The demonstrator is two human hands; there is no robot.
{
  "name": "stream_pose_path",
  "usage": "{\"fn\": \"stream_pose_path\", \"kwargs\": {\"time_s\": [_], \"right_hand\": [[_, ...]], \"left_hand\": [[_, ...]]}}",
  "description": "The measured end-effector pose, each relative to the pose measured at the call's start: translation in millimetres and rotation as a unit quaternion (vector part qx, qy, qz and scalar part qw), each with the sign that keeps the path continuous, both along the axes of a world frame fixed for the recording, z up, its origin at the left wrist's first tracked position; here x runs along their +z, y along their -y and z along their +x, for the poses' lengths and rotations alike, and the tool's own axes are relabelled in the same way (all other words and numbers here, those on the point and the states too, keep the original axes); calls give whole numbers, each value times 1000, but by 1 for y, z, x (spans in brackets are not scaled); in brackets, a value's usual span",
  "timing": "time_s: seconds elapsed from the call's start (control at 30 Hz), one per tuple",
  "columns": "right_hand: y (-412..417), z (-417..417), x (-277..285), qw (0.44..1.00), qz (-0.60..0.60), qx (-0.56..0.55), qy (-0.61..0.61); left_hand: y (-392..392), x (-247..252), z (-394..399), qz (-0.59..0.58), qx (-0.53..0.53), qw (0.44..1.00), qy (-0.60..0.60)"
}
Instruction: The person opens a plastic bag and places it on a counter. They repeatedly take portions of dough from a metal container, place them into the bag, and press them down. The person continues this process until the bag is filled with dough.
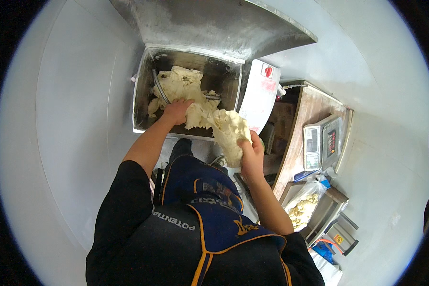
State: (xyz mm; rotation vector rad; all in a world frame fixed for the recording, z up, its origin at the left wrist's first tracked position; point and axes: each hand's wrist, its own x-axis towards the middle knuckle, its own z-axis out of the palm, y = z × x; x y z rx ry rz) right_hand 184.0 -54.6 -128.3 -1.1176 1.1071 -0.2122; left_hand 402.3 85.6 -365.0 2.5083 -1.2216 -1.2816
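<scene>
A mass of pale dough (180, 84) lies in the metal bowl of a dough mixer (214, 53), around a curved metal mixing bar (159, 85). My left hand (178, 110) presses on the dough near the bowl's front side, its fingers partly sunk out of sight. In my right hand (251, 152) is a thick lump of dough (231, 134), gripped at its right edge and hanging outside the bowl's front right corner. A torn, stretched strip of dough joins this lump to the mass in the bowl.
The mixer's raised metal lid (214, 25) stands behind the bowl. Right of it is a white housing with a red rotary switch (268, 72). A wooden table (289, 150) holds a digital scale (321, 143). Nearer me, a clear plastic bag (304, 209) contains pale dough-like pieces beside a metal machine.
</scene>
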Motion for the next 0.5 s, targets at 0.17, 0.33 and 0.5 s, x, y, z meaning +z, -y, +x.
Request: {"fn": "stream_pose_path", "kwargs": {"time_s": [0.17, 0.33, 0.5], "right_hand": [[9, -10, 43, 998, -25, -23, 47], [30, 3, 99, 991, 37, -88, 93], [23, 41, 106, 982, 95, -94, 136]], "left_hand": [[8, -13, 8, 25, -16, 999, 31], [22, 9, 12, 38, -26, 997, 65], [8, 11, 7, 29, 47, 996, 67]]}}
